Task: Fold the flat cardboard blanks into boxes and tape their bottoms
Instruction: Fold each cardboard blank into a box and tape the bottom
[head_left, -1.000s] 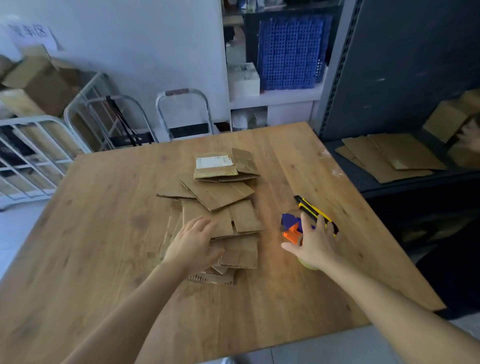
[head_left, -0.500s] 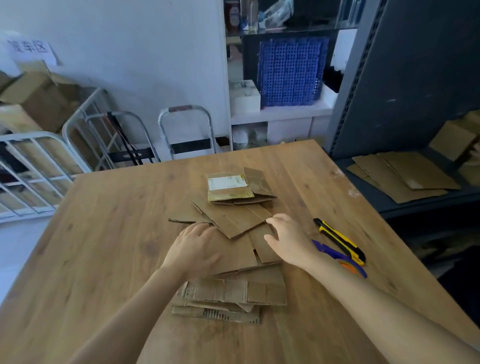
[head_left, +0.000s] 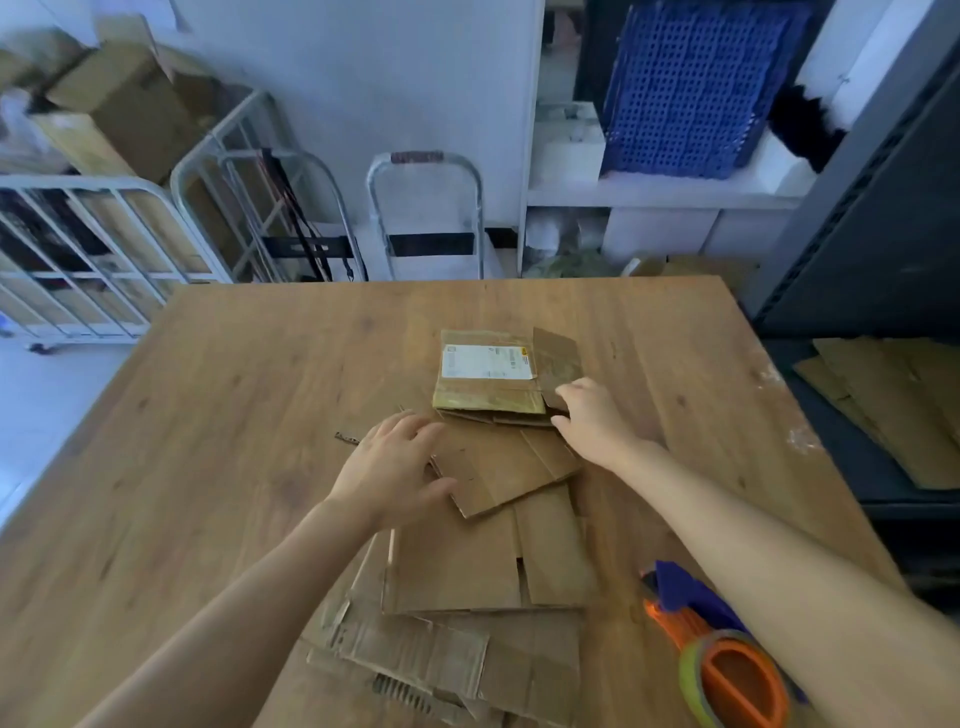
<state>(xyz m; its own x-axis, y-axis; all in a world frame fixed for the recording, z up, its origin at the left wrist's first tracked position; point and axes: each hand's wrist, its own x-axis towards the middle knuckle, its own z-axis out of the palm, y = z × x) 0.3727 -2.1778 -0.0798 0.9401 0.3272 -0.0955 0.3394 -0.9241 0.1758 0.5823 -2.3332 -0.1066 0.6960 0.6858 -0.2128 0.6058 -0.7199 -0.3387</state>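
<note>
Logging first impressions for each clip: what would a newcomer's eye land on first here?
Two bare hands over a pile of flat cardboard blanks in the middle of the wooden table: the left hand lies flat on one, the right hand is at the flap of a white-labelled blank. An orange and purple tape dispenser sits near its front right.

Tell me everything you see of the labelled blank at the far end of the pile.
The labelled blank is flattened brown cardboard with a white shipping label on top and a yellowish strip along its near edge. It lies flat, topmost at the pile's far end, on other blanks. The right hand touches its right flap; a pinch cannot be confirmed.
</note>
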